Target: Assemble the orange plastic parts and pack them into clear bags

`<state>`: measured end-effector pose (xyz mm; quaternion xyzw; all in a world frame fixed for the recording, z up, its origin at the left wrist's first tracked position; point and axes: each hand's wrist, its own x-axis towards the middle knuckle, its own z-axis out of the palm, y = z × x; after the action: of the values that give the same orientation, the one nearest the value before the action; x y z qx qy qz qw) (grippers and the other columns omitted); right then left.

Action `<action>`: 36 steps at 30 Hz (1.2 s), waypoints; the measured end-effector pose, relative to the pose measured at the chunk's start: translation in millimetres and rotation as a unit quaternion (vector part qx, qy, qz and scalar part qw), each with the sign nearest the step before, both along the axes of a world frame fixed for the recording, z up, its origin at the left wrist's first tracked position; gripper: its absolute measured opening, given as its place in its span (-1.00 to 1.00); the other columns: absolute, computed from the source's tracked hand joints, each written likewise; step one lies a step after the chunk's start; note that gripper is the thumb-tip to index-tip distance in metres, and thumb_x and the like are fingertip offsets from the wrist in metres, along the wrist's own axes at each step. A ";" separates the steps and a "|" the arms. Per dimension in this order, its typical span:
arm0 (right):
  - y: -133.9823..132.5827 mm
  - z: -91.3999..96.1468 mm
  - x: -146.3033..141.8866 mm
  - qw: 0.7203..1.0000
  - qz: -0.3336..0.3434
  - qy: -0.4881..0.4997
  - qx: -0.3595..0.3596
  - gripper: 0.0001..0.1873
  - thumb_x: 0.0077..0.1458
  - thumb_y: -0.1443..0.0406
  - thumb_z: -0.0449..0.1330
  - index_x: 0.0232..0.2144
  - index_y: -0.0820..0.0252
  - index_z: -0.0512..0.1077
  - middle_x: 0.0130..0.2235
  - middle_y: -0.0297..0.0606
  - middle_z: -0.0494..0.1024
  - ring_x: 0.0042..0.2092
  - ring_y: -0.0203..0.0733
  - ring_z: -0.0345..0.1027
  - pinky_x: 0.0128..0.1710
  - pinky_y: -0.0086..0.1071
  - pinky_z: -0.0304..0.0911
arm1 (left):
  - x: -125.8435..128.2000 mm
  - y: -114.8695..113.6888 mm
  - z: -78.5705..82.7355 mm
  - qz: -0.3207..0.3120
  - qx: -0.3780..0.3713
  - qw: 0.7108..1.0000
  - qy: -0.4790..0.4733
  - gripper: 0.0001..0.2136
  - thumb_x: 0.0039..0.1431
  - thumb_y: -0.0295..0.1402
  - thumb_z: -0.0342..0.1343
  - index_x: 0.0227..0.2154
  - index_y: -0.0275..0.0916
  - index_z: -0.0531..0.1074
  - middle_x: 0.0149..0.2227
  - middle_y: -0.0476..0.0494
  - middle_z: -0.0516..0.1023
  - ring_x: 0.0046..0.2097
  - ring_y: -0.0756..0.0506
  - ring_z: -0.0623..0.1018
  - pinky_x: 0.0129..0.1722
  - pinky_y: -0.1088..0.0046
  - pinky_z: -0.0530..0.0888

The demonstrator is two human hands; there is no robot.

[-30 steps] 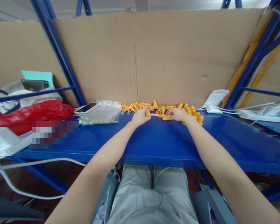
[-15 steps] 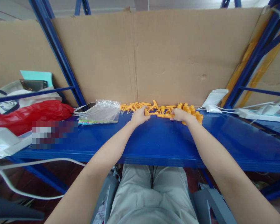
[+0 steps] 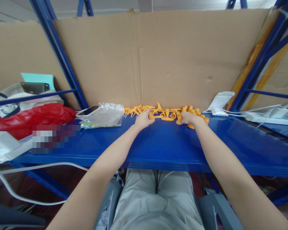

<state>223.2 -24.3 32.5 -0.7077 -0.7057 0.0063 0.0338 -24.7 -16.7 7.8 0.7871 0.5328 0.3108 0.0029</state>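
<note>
Head view, left hand [image 3: 143,118] pinching orange rod [image 3: 156,117], right hand [image 3: 187,117] orange piece [image 3: 178,120], plastic bag [image 3: 108,115] leftward, cardboard [image 3: 168,60] behind

Crumpled red plastic [image 3: 36,116], upright cardboard [image 3: 182,60], white cable [image 3: 13,192]

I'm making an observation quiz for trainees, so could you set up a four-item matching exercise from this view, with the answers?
Column one
1. Left hand
2. Right hand
3. Crumpled red plastic
4. Cardboard panel

Column two
A. Toward the left edge of the picture
B. Fingers at the orange pieces, farther from the clear packet
C. Standing behind the orange pieces
D. Fingers at the orange pieces, nearer the clear packet

Right pairs: 1-D, 2-B, 3-A, 4-C
</note>
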 end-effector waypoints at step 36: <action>-3.5 -4.6 -48.1 0.947 0.197 0.243 0.077 -0.87 0.00 0.25 0.24 -0.43 0.23 0.49 -0.47 -0.35 0.51 -0.43 -0.29 0.32 -0.40 -0.44 0.17 | 0.9 4.9 -3.2 -0.084 0.034 0.996 -0.011 -0.52 0.13 -0.42 0.13 0.14 -0.21 0.31 0.01 -0.19 0.54 -0.09 -0.13 0.57 -0.01 0.33 0.45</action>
<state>175.1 -27.8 27.9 -0.5270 -0.7997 0.1304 0.2563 -23.8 -11.7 4.5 0.8251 0.4541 0.3361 0.0078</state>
